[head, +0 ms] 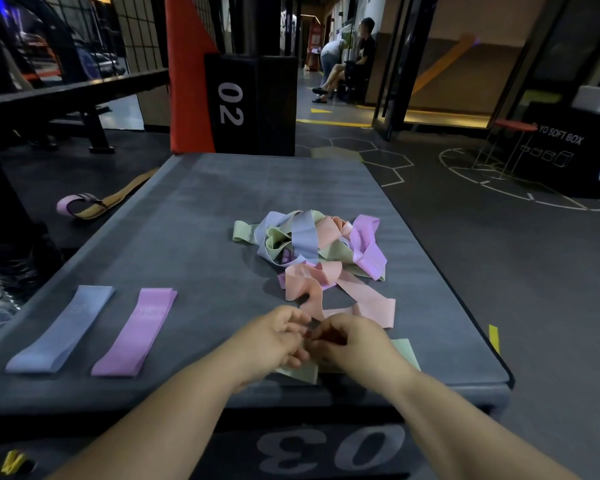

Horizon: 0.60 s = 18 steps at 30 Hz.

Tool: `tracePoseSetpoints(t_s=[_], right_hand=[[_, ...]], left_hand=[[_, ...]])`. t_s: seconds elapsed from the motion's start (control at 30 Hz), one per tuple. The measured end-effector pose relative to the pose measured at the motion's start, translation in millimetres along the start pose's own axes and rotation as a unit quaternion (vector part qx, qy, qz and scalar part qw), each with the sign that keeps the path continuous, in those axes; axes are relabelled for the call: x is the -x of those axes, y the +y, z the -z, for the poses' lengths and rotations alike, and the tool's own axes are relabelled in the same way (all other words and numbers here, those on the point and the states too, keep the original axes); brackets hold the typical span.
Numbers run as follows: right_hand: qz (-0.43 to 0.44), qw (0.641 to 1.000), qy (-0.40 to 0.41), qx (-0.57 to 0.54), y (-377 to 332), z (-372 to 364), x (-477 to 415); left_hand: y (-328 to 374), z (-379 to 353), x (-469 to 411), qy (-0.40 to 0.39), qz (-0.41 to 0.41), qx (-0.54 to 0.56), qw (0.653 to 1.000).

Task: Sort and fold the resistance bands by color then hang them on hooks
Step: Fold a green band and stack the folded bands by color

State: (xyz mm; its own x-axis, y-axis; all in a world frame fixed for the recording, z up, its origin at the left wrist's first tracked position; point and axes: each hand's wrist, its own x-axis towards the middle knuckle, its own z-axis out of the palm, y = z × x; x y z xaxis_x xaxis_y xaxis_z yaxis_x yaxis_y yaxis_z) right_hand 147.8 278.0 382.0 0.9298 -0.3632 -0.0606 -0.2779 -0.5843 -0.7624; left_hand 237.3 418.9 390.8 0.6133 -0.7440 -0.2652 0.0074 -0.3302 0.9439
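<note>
Both hands are held close together, knuckles nearly touching, near the front edge of the grey padded box (222, 202). The left hand (274, 337) and the right hand (352, 341) are seen with fingers curled down onto a pale green band (300, 371). This band lies flat beneath them and shows at the near side of the left hand and again beyond the right wrist. It appears to be pinched by both hands, though the fingertips themselves are hidden.

A tangled pile of bands (305, 244) is found just beyond the hands, right of centre on the box top, with green, blue, peach and purple loops mixed in it. A peach band (368, 303) is trailed out of the pile towards the hands and ends just beside the right knuckles.

Two more bands are laid flat on the left part of the box top, well apart from the pile. A blue band (63, 330) is placed nearest the left edge and a purple band (137, 330) beside it, parallel and not touching.

The number 03 is printed on the front face of the box. A black box marked 02 (253, 102) is stood behind the far edge, next to an orange pad (187, 81). On the floor to the left, a tan strap (118, 199) is seen. Two people (347, 60) are visible far back in a corridor.
</note>
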Motion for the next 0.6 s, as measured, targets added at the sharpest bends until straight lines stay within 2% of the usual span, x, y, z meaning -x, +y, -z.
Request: tracePoseSetpoints(t_s=[0.07,0.13,0.2,0.3,0.4,0.5,0.6], right_hand=[[-0.007,1.0,0.006,0.021,3.0,2.6,-1.0],[-0.009,0.999,0.017,0.031,3.9,7.7,-1.4],[-0.012,0.999,0.034,0.026,6.6,13.1,-2.7],[-0.042,0.998,0.043,-0.018,11.5,20.8,-3.7],[-0.061,0.995,0.051,-0.06,15.2,29.2,-4.3],[-0.075,0.991,0.062,-0.093,17.3,39.0,-4.2],[-0.082,0.991,0.067,-0.088,22.0,47.0,-2.8]], left_hand=[[0.4,0.4,-2.5,0.016,-0.019,-0.021,0.999],[-2.5,7.0,-4.7,0.051,-0.069,-0.11,0.99],[-6.0,14.6,-4.1,0.071,-0.108,-0.276,0.953],[-7.8,13.3,-2.3,0.039,-0.096,-0.397,0.912],[-15.1,1.4,-6.1,0.031,-0.088,-0.443,0.892],[-19.4,-2.0,-9.2,0.075,-0.124,-0.43,0.891],[-20.0,0.0,-9.5,0.079,-0.138,-0.435,0.886]])
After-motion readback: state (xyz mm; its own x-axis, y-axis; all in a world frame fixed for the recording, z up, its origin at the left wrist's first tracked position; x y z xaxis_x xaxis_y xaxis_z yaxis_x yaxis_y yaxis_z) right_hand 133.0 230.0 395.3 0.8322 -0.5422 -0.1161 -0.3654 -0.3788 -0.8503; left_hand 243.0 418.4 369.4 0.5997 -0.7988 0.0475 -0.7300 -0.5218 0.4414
